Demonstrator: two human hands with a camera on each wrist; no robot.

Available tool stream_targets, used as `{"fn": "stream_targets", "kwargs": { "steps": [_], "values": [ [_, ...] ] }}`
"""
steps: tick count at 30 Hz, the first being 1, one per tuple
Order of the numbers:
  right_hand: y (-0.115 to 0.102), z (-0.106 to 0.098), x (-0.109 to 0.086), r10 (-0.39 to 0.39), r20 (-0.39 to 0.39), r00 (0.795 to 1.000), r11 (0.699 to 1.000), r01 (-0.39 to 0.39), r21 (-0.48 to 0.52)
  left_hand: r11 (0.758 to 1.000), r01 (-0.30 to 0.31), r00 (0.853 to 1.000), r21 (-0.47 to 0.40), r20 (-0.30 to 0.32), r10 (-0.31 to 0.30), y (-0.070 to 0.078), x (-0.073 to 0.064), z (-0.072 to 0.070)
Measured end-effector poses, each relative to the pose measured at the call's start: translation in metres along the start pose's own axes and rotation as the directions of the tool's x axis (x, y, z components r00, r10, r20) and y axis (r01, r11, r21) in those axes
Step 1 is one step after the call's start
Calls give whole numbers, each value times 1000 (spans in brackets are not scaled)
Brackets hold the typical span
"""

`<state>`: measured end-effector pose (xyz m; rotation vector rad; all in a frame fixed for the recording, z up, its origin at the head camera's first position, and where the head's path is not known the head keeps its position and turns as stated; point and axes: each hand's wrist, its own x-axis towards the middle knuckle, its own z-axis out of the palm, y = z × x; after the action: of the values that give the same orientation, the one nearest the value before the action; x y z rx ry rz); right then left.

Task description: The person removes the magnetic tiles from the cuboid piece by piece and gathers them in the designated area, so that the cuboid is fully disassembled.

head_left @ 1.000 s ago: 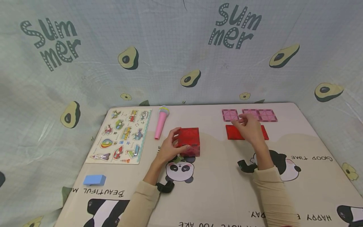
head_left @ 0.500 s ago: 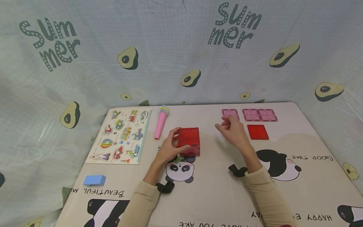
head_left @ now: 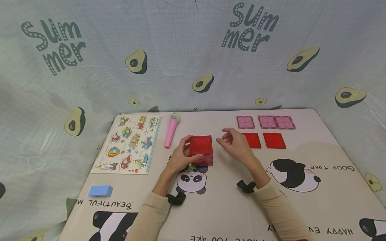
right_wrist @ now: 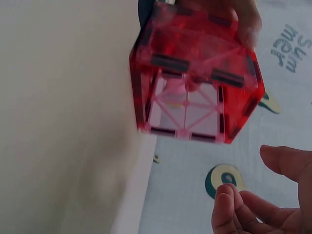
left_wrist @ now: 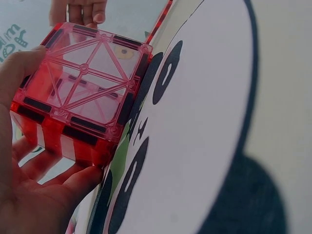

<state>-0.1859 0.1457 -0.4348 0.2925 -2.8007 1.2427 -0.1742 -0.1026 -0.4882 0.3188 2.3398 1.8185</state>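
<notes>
My left hand (head_left: pixel 181 157) grips a box built of red and pink see-through magnetic tiles (head_left: pixel 201 145) that rests on the table. In the left wrist view, the thumb lies along the upper edge of the box's pink lattice face (left_wrist: pixel 85 70), with the other fingers beneath the red side. In the right wrist view, the box's near side (right_wrist: pixel 185 92) is without a tile, so its inside shows. My right hand (head_left: pixel 236 145) hovers just right of the box, apart from it. Nothing is held in its loosely bent fingers.
Two flat red tiles (head_left: pixel 274 140) lie right of my right hand, one partly covered by it. Behind them are several pink tiles (head_left: pixel 245 122). A pink toy microphone (head_left: pixel 171 132), a picture puzzle board (head_left: pixel 128 144) and a blue block (head_left: pixel 101 191) lie to the left.
My right hand has moved left, from over the red tiles towards the box, with nothing in it. The left hand and the box have stayed in place.
</notes>
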Motion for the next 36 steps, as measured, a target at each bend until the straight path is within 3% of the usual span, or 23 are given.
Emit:
{"fn": "stream_targets", "kwargs": {
  "steps": [16,36],
  "values": [
    [-13,20,-7,-69,144,987,998,69,2,998,-23,1000,55,-4,24,0,-1,-1],
    [-12,25,-7,-23,155,988,996,10,84,999,-11,1000,40,-5,11,1,0,-2]
  ]
}}
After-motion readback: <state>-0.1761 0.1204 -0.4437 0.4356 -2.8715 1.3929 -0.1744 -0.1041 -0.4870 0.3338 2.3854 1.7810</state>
